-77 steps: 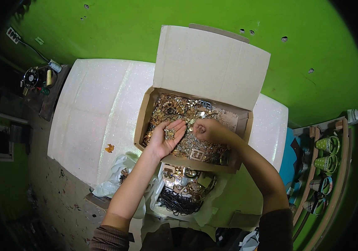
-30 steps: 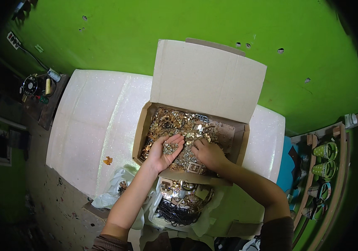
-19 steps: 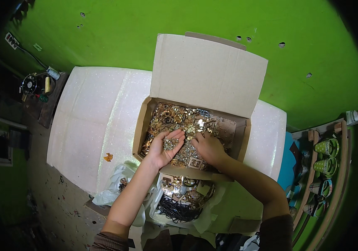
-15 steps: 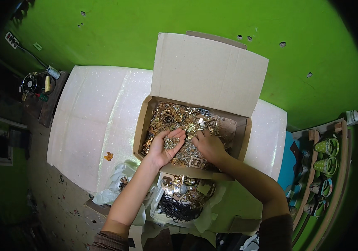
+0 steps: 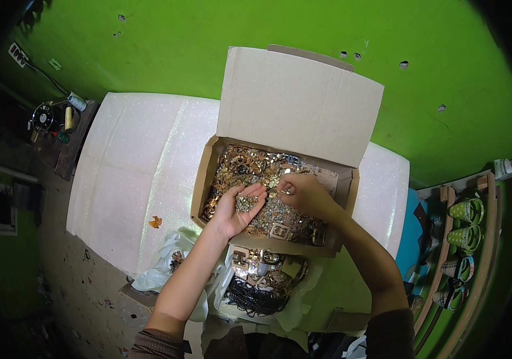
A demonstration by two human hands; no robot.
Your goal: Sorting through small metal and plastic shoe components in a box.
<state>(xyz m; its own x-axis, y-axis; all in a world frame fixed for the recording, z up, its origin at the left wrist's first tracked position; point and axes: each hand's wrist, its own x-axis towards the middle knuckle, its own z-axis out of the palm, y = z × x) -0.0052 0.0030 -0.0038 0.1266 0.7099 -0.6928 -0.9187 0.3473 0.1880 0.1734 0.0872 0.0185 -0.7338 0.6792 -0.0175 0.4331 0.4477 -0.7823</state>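
Note:
A cardboard box (image 5: 205, 173) with its lid folded back holds a heap of small gold, silver and clear trinkets (image 5: 241, 161). Over its left part my left hand (image 5: 227, 214) lies palm up and cupped, with a small pile of shiny clear and gold pieces (image 5: 245, 203) in the palm. Just to the right, above the heap, my right hand (image 5: 305, 194) has its thumb and fingertips closed in a pinch. What sits between those fingertips is too small to make out. A square buckle-like piece (image 5: 279, 230) rests near the box's front wall.
In front of the box stands a white container (image 5: 225, 308) of buckles and black beaded strands (image 5: 256, 297). Left of it is a white plastic bag (image 5: 163, 254). An orange scrap (image 5: 155, 222) lies on the glittery white table cover (image 5: 124, 173). Sandals (image 5: 466, 210) fill a wooden rack at right.
My right hand has lifted slightly from the heap and turned, its fingertips now pinched together. My left hand stays nearly in place with its pile.

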